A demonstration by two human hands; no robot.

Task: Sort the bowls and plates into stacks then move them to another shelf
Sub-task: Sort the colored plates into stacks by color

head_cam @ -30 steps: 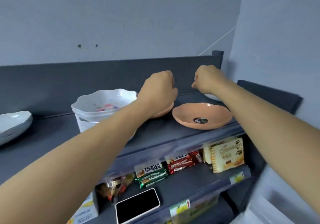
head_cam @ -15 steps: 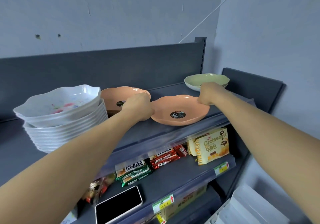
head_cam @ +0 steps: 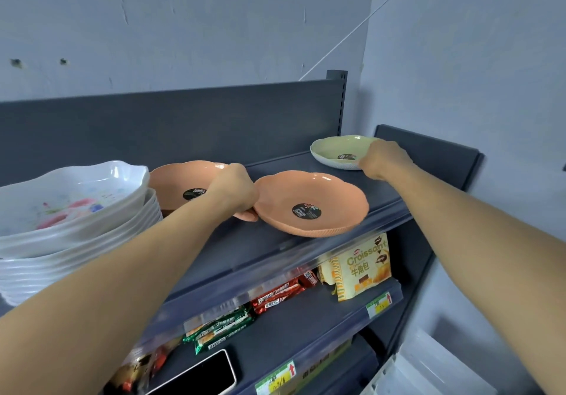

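Sorting: left grip (head_cam: 234,191) clasped the rear orange plate (head_cam: 177,180), right grip (head_cam: 382,160) the green plate (head_cam: 333,146); stacking them seemed next.

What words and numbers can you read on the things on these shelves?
"Croissant": on the yellow snack bag.
"牛角包": on the same bag, just under that word.
Black stickers on the left orange plate, the right orange plate and the green plate: print too small to read.
Red snack packs and green snack packs: lettering too blurred to read.
Price tags on the shelf edges: a red arrow shows, but the numbers are blurred.
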